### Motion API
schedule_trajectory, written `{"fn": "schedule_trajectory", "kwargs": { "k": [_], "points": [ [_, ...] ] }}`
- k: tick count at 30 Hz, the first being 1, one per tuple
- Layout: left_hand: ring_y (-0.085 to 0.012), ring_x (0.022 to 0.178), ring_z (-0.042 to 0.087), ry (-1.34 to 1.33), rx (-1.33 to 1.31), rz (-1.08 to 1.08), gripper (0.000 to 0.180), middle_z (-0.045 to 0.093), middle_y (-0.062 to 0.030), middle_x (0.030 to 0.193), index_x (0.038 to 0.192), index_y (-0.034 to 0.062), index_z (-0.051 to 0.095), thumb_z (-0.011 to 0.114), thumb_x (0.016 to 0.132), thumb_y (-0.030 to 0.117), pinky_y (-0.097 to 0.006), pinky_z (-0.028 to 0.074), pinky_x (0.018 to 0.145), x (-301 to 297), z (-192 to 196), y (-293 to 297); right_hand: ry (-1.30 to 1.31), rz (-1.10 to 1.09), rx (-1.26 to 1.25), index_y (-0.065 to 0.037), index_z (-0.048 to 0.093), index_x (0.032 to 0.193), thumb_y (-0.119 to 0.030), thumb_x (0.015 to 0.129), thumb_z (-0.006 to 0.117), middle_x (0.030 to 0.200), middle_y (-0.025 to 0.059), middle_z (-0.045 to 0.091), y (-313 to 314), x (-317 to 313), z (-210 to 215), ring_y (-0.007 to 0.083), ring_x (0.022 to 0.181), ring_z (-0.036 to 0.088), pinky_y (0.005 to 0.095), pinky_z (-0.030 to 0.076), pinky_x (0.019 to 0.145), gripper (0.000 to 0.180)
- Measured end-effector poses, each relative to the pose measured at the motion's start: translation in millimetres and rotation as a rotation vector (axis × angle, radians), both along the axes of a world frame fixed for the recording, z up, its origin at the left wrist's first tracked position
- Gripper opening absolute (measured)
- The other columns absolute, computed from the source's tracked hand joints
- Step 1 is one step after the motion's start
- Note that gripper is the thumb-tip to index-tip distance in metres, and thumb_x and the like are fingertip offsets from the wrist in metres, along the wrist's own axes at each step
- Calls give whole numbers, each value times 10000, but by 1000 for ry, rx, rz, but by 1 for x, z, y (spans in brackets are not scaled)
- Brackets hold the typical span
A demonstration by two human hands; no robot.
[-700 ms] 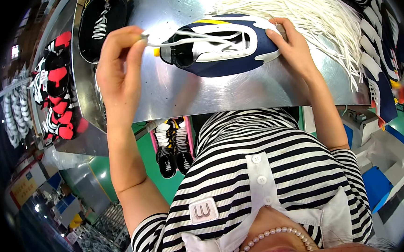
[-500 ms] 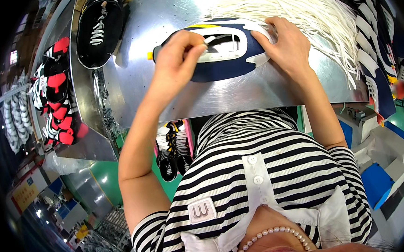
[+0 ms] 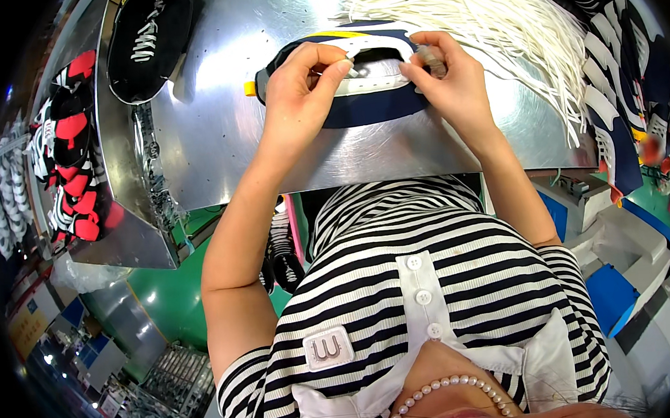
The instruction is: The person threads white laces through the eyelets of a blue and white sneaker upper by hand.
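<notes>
A navy and white shoe upper lies flat mid-table on the shiny metal table, white laces piled behind it. Left hand and right hand both curl over it, fingers pinching a lace at the eyelets. Black shoe upper sits far left.

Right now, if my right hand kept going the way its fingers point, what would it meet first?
The right hand points left across the navy shoe upper, so it would probably meet the left hand fingertips first; they sit close over the white lace panel, though depth is unclear.
</notes>
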State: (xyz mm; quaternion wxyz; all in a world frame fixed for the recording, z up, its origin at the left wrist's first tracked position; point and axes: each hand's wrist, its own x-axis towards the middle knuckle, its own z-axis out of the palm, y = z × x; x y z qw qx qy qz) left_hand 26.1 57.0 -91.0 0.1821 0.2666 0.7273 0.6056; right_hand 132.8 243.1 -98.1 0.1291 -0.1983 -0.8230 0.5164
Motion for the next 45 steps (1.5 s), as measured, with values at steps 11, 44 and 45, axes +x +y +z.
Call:
{"fn": "schedule_trajectory", "kwargs": {
  "k": [11, 44, 45],
  "points": [
    [-79, 681, 433, -613, 498, -118, 160, 561, -32, 861, 1073, -48, 587, 556, 953, 54, -238, 399, 656, -9, 26, -26, 150, -47, 253, -59, 603, 1106, -134, 927, 597, 843, 138, 694, 8, -32, -6, 302, 765, 674, 376, 508, 689, 194],
    [-323, 916, 622, 670, -488, -88, 233, 642, -171, 1037, 1033, -10, 632, 691, 860, 135, -376, 496, 777, 10, 47, 0, 112, 52, -756, -19, 650, 1058, -115, 909, 668, 809, -13, 647, 7, -13, -4, 12, 644, 503, 169, 354, 550, 178],
    [-349, 945, 620, 491, -547, -106, 262, 644, -198, 1059, 1097, -16, 624, 661, 893, 145, -383, 489, 820, 16, 42, -7, 117, 52, -716, -15, 642, 1073, -111, 909, 665, 831, 4, 662, 3, -15, -8, 27, 681, 543, 175, 395, 581, 191]
  ]
}}
